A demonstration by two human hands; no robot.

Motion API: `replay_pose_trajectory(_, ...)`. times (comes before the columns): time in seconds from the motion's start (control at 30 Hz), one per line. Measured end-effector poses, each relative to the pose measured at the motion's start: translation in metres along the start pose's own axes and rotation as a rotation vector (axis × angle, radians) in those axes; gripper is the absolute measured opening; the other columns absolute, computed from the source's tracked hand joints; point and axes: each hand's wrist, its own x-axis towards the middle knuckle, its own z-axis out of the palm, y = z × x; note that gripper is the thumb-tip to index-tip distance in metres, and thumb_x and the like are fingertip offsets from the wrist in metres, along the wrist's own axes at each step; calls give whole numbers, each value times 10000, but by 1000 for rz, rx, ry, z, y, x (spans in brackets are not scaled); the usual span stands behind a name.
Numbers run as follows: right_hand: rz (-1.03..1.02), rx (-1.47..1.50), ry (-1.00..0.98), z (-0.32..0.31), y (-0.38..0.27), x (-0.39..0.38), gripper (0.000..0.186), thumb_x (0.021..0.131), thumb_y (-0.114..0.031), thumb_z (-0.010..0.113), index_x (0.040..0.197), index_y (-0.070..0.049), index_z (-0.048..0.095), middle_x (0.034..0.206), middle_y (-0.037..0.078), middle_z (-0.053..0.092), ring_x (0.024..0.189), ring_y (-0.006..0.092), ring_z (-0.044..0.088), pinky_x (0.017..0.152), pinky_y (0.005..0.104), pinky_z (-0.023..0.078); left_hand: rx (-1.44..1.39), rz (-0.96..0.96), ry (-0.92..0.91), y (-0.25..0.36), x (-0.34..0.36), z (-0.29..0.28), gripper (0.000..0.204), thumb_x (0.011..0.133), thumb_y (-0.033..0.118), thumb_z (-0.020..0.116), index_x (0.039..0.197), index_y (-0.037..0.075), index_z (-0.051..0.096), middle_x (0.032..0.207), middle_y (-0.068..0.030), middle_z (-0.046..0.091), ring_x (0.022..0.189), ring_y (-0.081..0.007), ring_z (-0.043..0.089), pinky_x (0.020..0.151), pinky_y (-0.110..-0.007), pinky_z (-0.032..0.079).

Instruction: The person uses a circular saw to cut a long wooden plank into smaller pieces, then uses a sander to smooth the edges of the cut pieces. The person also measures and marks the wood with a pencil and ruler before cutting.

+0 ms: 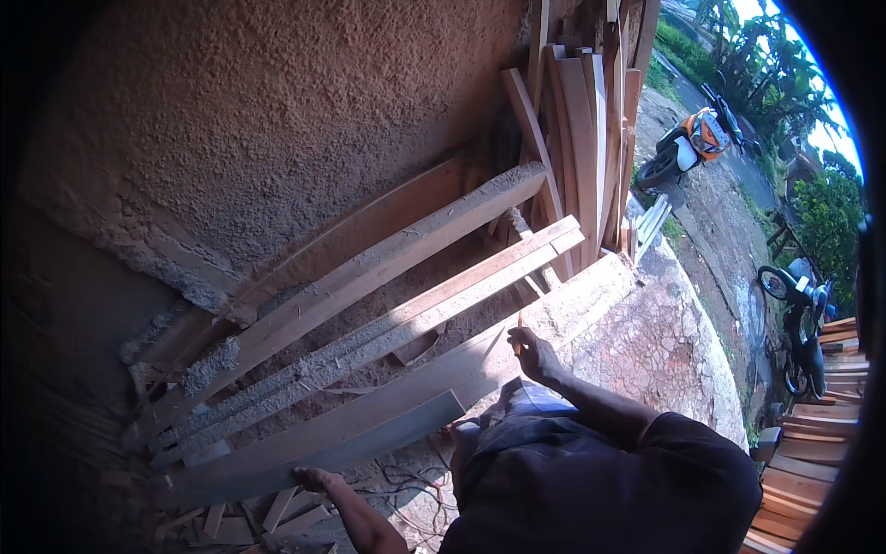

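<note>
A long wooden board (383, 434) lies in shade along the near side of a thick, dusty plank (577, 300). My left hand (320, 480) is at the board's near edge, its fingers closed against it and partly hidden. My right hand (538, 357) is over the plank, beyond the board's right end. Pinched in its fingers is a thin orange pencil (518, 347), small in the view. Farther off, a pair of narrow timbers (443, 284) and a heavy beam (369, 263) run beside the plank, covered with sawdust in places.
Upright boards (581, 138) lean at the far end against a rough wall (277, 102). Below my left hand lie wood offcuts (281, 508) and loose cables (411, 494). To the right are an orange motorcycle (706, 134), a dark motorcycle (805, 337) and stacked planks (817, 452).
</note>
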Motion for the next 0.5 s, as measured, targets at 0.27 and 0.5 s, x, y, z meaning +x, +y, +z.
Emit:
replay_pose_trajectory(0.27,-102,-154,187,-95,11,105,272,1030,-308,559,938,-58,614,864,185,580,874,398,630,740,489,504,-216,-250,-117,29,-212,22,701,934,553,631,1369,9,554,1373,-174,608,1183,-340,640,994,-567,512)
replay_pose_trajectory(0.5,-182,-254,201,-182,113,262,261,858,-125,661,1108,-106,593,1021,191,601,966,425,632,797,517,501,-321,-262,-165,-9,-323,51,611,949,504,656,1423,137,542,1419,-134,554,1180,-341,607,942,-576,512)
